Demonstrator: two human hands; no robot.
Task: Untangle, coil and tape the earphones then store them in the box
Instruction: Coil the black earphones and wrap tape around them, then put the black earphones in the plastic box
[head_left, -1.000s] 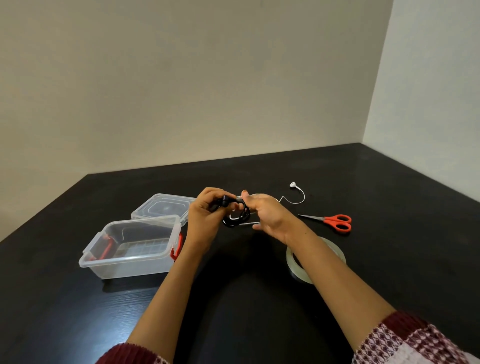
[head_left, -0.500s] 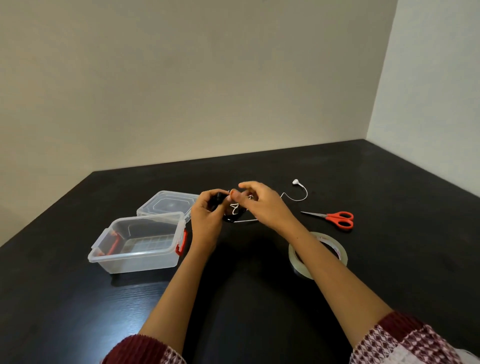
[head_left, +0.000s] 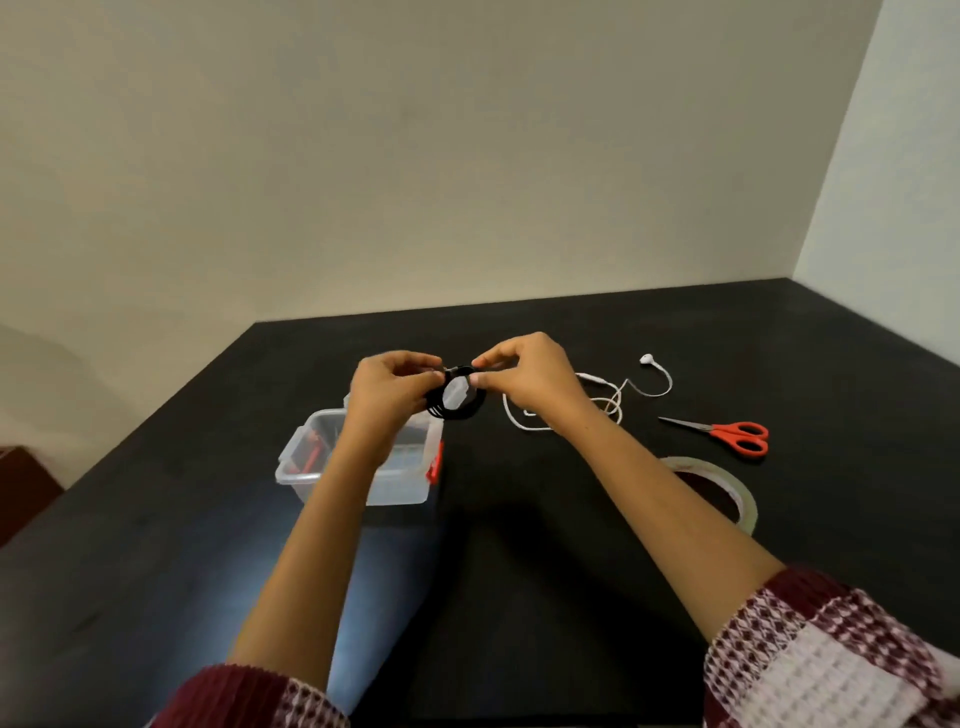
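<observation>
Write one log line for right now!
left hand: holds black earphones | right hand: pinches them | white earphones: on table | box: open

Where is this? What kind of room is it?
Probably a desk corner in a plain room: a black table against bare walls, with red-handled scissors, a tape roll and a clear plastic box.

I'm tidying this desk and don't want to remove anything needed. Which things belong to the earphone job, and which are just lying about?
Job: black earphone coil, held by left hand and right hand; white earphones; tape roll; scissors; open box.
Lying about: brown object at the left edge, beside the table.
</observation>
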